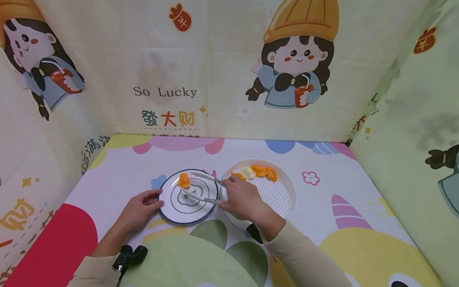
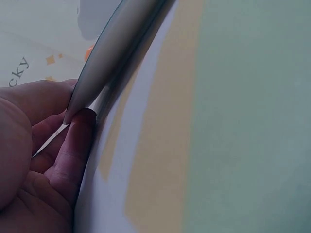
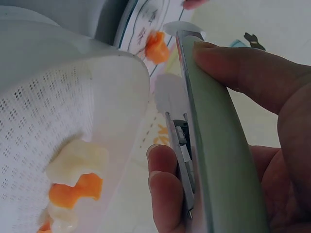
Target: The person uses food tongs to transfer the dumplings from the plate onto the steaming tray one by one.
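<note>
My left hand [image 1: 139, 210] pinches the left rim of a white plate [image 1: 195, 217] with a dark blue edge, and in the left wrist view the thumb is over the rim [image 2: 99, 73] with a finger beneath it. One orange piece of food [image 1: 184, 180] lies on the plate, left of centre. My right hand [image 1: 245, 199] grips metal tongs [image 1: 214, 201] with a pale green handle [image 3: 214, 126]. Spread apart, the tong arms reach over the plate from the right, their tips near the orange piece and nothing held between them.
Right of the plate stands a round white perforated basket [image 1: 289, 187]. Several orange pieces [image 1: 259, 171] and a whitish piece [image 1: 247, 172] lie at its far side, and my right forearm crosses its near edge. A printed cloth covers the table [image 1: 308, 203]; patterned fabric walls [image 1: 226, 79] enclose it.
</note>
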Motion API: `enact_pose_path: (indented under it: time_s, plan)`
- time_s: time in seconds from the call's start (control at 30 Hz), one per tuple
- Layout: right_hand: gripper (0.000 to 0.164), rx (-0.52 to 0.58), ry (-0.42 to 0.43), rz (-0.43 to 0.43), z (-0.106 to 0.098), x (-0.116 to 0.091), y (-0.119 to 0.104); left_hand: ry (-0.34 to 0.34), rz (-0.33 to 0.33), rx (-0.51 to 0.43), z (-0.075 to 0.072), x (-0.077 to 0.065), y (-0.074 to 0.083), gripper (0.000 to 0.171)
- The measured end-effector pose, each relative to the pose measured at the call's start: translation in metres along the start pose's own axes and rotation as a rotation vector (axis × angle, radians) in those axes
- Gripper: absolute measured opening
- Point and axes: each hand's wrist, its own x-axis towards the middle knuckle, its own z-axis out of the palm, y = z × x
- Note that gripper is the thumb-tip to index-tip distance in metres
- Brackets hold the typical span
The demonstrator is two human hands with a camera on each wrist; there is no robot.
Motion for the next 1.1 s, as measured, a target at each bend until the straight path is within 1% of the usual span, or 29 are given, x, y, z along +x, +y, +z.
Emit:
enact_pose_path:
  time_s: [0.2,0.4,0.53,0.7,0.93,1.1]
  plan:
    - [0.057,-0.011,-0.015,0.009,0.003,0.003,-0.001,-0.001,0.003,0.007,-0.001,-0.001,0.001,0.062]
    - [0.055,-0.055,-0.006,-0.027,0.004,0.008,-0.007,-0.001,0.006,0.008,-0.002,-0.001,0.001,0.062]
    - [0.055,-0.073,-0.015,-0.05,0.002,0.011,-0.014,-0.008,0.008,0.003,-0.001,-0.001,0.0,0.062]
    - [0.052,-0.088,-0.022,-0.073,0.003,0.013,-0.017,-0.012,0.002,-0.003,0.0,0.0,-0.001,0.063]
    - [0.054,-0.091,-0.04,-0.011,0.002,0.015,-0.017,-0.002,0.015,-0.001,-0.001,-0.001,0.0,0.062]
    - [0.051,-0.126,-0.046,0.012,0.002,0.017,-0.017,0.006,0.025,0.0,-0.001,-0.002,0.001,0.061]
